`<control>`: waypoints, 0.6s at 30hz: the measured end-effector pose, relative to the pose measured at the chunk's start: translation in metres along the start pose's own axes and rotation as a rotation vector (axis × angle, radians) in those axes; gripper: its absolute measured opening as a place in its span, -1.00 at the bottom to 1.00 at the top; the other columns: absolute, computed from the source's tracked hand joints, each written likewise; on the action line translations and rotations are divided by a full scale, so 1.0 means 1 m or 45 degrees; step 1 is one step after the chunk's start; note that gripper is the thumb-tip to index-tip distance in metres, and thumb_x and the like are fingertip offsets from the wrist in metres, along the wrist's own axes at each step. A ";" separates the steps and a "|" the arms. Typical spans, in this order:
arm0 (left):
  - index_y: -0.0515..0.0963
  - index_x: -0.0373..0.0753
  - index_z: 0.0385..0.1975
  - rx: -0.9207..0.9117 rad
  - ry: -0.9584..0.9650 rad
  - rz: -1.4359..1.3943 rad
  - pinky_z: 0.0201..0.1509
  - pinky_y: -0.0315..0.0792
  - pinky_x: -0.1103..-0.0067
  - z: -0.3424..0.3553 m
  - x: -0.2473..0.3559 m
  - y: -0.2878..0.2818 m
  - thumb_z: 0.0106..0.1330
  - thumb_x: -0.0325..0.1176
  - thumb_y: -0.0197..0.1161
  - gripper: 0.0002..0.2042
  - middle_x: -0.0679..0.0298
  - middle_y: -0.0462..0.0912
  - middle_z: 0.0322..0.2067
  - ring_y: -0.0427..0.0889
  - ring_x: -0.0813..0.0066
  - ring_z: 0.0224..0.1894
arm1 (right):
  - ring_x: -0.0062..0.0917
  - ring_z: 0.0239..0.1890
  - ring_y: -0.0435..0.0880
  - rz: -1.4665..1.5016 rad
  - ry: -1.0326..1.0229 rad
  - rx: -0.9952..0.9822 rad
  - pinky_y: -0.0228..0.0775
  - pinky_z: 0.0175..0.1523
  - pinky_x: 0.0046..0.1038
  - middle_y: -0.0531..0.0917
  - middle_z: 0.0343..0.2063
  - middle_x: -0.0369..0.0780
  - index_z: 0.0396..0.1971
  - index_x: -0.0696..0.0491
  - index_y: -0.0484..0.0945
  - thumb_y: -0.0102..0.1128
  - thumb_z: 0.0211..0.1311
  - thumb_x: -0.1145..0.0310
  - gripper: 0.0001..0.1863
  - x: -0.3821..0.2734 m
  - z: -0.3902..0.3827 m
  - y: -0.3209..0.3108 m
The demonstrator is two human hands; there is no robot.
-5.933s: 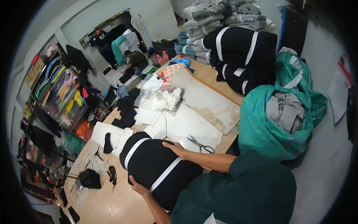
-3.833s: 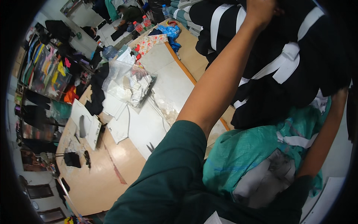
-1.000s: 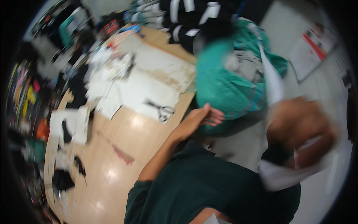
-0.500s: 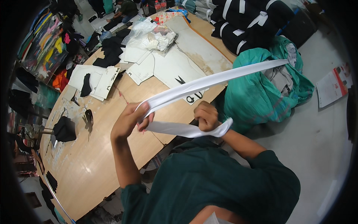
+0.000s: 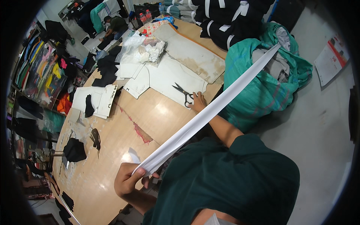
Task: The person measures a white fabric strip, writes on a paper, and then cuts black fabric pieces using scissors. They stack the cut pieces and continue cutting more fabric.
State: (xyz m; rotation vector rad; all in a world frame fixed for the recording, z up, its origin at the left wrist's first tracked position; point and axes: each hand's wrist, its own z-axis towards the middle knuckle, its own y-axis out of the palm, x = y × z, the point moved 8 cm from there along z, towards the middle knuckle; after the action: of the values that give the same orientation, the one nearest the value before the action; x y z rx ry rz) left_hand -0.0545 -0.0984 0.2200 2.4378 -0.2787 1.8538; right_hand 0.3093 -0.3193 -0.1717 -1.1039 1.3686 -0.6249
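A long white fabric strip (image 5: 202, 116) runs taut from my left hand (image 5: 129, 180) up to the green sack (image 5: 243, 86) at the right. Between thumb and fingers, my left hand pinches the near end of the strip, close to my body. Beyond the strip, my right hand (image 5: 198, 102) is stretched out to the table edge. Its fingers are apart at the handle loops of black scissors (image 5: 183, 93), which lie on a white pattern sheet (image 5: 168, 75). Whether the fingertips touch the loops is hard to make out.
Grey cloth (image 5: 279, 69) fills the sack. On the wooden table (image 5: 108, 157) lie pattern cards (image 5: 78, 97), a plastic bag (image 5: 142, 50), black cloth (image 5: 75, 150) and dark snips (image 5: 95, 138). Black rolls (image 5: 236, 18) stand behind. Another person (image 5: 118, 26) sits at the far left.
My right hand has left the strip's loose part and reached out to the scissors. My left hand has come lower and nearer my body, still gripping the strip. The view has shifted.
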 end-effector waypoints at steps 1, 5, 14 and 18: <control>0.77 -0.56 -0.27 -0.028 0.044 -0.024 -0.43 0.52 0.55 -0.006 -0.001 0.001 0.58 -0.10 0.14 -0.48 0.02 0.81 -0.44 0.68 0.41 -0.60 | 0.03 0.41 0.38 0.003 0.050 -0.026 0.41 0.42 0.03 0.36 0.34 0.03 0.53 0.08 0.29 0.64 0.13 0.06 0.02 0.004 0.002 -0.002; 0.75 -0.62 -0.36 -0.221 0.359 -0.147 -0.55 0.57 0.54 -0.032 -0.007 -0.002 0.53 -0.08 0.16 -0.44 -0.15 0.82 -0.42 0.72 0.31 -0.65 | 0.12 0.40 0.44 -0.069 -0.010 -0.179 0.37 0.45 0.07 0.31 0.40 0.09 0.52 0.09 0.27 0.68 0.07 0.02 0.08 -0.004 0.015 0.001; 0.67 -0.55 -0.13 0.666 1.485 0.003 -0.32 0.70 0.35 -0.176 -0.081 -0.115 0.57 -0.01 0.29 -0.47 -0.19 0.79 -0.11 0.80 0.03 -0.32 | 0.01 0.06 0.72 0.066 -0.157 -0.235 0.61 0.16 -0.12 0.65 -0.08 0.14 0.02 0.32 0.57 0.56 0.03 0.12 -0.33 0.019 -0.007 0.014; 0.52 -0.51 0.21 1.562 1.251 1.171 -0.06 0.65 0.34 -0.207 -0.105 -0.107 0.58 -0.07 0.29 -0.47 -0.13 0.68 0.02 0.72 0.23 -0.03 | -0.41 -0.11 0.71 1.656 0.127 -0.756 0.56 0.00 -0.31 0.71 -0.15 -0.16 0.14 0.15 0.60 0.36 0.48 0.29 -0.64 0.062 -0.093 0.019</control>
State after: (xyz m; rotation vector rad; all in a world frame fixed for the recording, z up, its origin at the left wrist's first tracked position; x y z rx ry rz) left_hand -0.2580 0.0508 0.1812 1.1721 -0.2055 4.2737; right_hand 0.2254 -0.3896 -0.2022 -0.3873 2.0449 0.7175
